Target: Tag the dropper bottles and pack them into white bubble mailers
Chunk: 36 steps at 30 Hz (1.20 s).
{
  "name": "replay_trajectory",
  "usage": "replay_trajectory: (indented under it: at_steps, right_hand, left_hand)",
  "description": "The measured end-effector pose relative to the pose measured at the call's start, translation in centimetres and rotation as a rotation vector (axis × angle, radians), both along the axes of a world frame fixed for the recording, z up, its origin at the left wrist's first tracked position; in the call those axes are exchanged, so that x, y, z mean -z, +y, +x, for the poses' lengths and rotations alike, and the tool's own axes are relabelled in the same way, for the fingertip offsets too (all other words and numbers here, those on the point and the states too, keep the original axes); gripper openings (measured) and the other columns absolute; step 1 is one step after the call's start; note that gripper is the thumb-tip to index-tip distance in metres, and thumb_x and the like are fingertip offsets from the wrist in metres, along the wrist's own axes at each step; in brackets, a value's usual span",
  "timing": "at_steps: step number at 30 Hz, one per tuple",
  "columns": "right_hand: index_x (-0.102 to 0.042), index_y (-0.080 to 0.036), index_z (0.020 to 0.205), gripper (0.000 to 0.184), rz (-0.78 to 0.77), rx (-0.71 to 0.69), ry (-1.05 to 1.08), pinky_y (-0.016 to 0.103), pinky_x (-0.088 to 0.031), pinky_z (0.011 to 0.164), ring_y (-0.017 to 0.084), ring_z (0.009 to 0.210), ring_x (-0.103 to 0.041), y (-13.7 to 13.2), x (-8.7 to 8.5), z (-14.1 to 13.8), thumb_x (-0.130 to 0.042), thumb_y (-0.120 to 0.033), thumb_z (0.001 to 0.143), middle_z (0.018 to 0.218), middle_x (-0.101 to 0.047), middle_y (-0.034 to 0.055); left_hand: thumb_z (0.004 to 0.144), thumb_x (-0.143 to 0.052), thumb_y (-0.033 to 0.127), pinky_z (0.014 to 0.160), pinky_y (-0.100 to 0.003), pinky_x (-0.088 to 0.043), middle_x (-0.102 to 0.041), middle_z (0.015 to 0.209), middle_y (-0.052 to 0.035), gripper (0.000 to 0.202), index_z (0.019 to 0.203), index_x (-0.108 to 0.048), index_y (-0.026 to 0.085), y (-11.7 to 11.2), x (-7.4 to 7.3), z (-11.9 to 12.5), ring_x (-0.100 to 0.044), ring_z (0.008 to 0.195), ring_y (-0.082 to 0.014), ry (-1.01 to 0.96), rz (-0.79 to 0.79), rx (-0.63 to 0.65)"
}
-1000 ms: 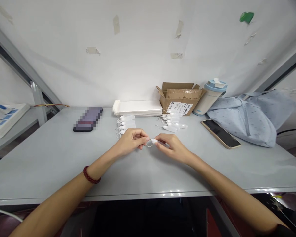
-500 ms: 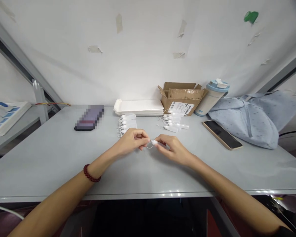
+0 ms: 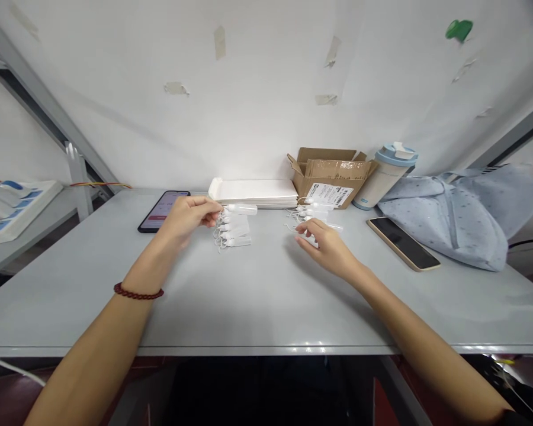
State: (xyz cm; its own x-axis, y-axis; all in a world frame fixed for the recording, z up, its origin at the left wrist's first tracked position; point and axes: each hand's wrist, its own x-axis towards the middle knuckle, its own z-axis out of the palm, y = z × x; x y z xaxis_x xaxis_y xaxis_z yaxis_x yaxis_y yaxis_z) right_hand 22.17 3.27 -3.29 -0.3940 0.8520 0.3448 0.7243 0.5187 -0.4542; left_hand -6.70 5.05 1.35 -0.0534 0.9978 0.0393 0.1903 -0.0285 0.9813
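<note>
Since the earlier frame, my left hand (image 3: 190,220) has gone from the middle of the table (image 3: 257,296) to the row of bottles on the left, taking the small bottle (image 3: 245,209) with it. My right hand (image 3: 325,245) has let go of that bottle and shifted toward the pile of bottles (image 3: 318,207) on the right.

My left thumb and forefinger are pinched together at the corded end of the small bottle, which lies sideways at the far end of the row of bottles (image 3: 236,227), its clear body pointing right. The others lie beneath it in line, their white cords trailing left.

My right fingers are loosely curled, with a gap between thumb and forefinger; I can't tell whether they touch the bottle partly hidden behind them.

Behind the row sits a white stack (image 3: 254,192), and beside that an open cardboard box (image 3: 337,175). A tumbler (image 3: 379,180) leans next to the box, near a cloth bag (image 3: 448,222) and a dark-screened phone (image 3: 402,242). A lit phone (image 3: 157,212) is partly covered by my left hand.
</note>
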Motion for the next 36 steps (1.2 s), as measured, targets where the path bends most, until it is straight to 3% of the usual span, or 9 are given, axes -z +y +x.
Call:
replay_trajectory:
  at_steps: [4, 9, 16, 25, 30, 36]
  right_hand:
    - [-0.057, -0.015, 0.103, 0.019, 0.010, 0.097, -0.172, 0.038, -0.046, 0.082, 0.026, 0.101, -0.055, 0.9, 0.5, 0.9, -0.049, -0.020, 0.087, 0.108, -0.059, 0.0137]
    - [-0.057, -0.015, 0.108, 0.023, -0.047, 0.152, -0.308, 0.039, -0.047, 0.083, 0.027, 0.104, -0.055, 1.3, 0.6, 1.3, -0.050, -0.016, 0.086, 0.112, -0.059, 0.0141]
    - [-0.057, -0.014, 0.111, 0.026, -0.068, 0.187, -0.399, 0.037, -0.047, 0.080, 0.027, 0.104, -0.055, 1.0, 0.0, 1.0, -0.051, -0.013, 0.086, 0.114, -0.059, 0.0143]
    - [-0.057, -0.014, 0.112, 0.026, -0.045, 0.235, -0.462, 0.037, -0.047, 0.080, 0.029, 0.107, -0.054, 0.9, -0.4, 1.0, -0.052, -0.012, 0.087, 0.115, -0.059, 0.0149]
    - [-0.056, -0.013, 0.114, 0.026, -0.076, 0.257, -0.514, 0.038, -0.048, 0.080, 0.030, 0.107, -0.054, 0.9, -0.3, 1.0, -0.051, -0.015, 0.088, 0.117, -0.056, 0.0167]
    - [-0.055, -0.013, 0.116, 0.028, -0.098, 0.270, -0.531, 0.036, -0.047, 0.081, 0.029, 0.109, -0.053, 0.8, -0.5, 0.8, -0.050, -0.017, 0.089, 0.119, -0.055, 0.0155]
  left_hand:
    - [0.062, -0.069, 0.025, 0.055, -0.024, -0.042, -0.054, 0.055, 0.0018, 0.013, 0.058, -0.063, 0.014, 0.4, 0.2, -0.4, -0.048, 0.049, -0.0078, 0.012, -0.064, -0.051]
    - [0.065, -0.069, 0.023, 0.057, -0.022, -0.043, -0.056, 0.058, 0.0022, 0.012, 0.065, -0.065, 0.012, 0.5, 0.8, -0.6, -0.049, 0.052, -0.0074, 0.051, -0.155, -0.030]
    - [0.068, -0.070, 0.025, 0.055, -0.024, -0.044, -0.058, 0.059, 0.0004, 0.016, 0.061, -0.062, 0.012, 1.3, 1.8, -0.9, -0.052, 0.053, -0.0096, 0.159, -0.222, -0.062]
    - [0.060, -0.073, 0.028, 0.051, -0.023, -0.047, -0.064, 0.064, -0.0030, 0.015, 0.061, -0.065, 0.016, 1.8, 2.5, -1.4, -0.057, 0.054, -0.0127, 0.277, -0.245, -0.087]
    - [0.062, -0.068, 0.033, 0.053, -0.025, -0.046, -0.065, 0.060, -0.0031, 0.018, 0.061, -0.064, 0.016, 2.0, 2.7, -1.5, -0.059, 0.055, -0.0167, 0.436, -0.151, -0.171]
    - [0.074, -0.054, 0.037, 0.060, -0.027, -0.041, -0.061, 0.053, -0.0013, 0.025, 0.061, -0.060, 0.017, 1.2, 2.5, -0.3, -0.057, 0.056, -0.0170, 0.664, 0.050, -0.211]
